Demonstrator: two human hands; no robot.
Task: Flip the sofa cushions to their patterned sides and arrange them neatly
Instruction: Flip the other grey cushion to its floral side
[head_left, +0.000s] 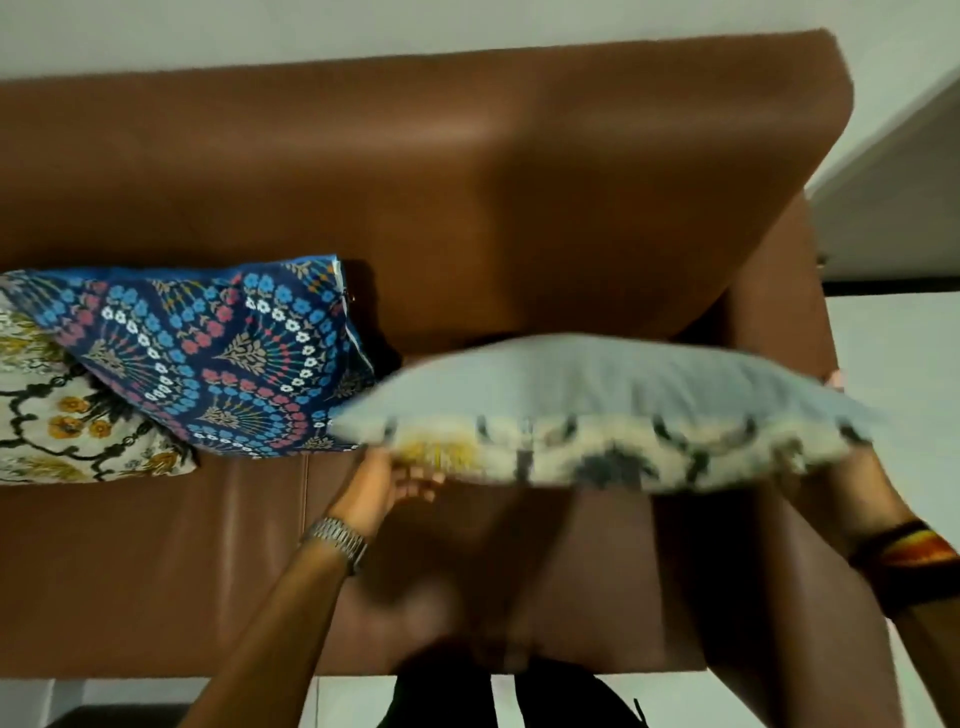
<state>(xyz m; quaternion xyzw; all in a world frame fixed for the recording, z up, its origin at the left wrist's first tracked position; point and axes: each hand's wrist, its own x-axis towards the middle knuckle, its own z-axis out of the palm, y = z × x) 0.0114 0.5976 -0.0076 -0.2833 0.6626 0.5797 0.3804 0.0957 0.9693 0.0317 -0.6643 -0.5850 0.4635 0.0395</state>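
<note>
Both hands clamp the blurred cushion with a plain grey face and a cream floral underside (597, 415) above the brown leather sofa (467, 182): left hand (389, 486) under one end, right hand (852, 467) at the other. Its long axis runs left-right, grey side up. Mid-turn my grip could slip, or its left end could knock the blue floral cushion (208, 353) just beside it.

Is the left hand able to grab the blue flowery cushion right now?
Probably not yet. The left hand is busy gripping the grey cushion together with the right hand. The blue cushion lies close by, uncovered, so it looks reachable once that hand lets go.
</note>
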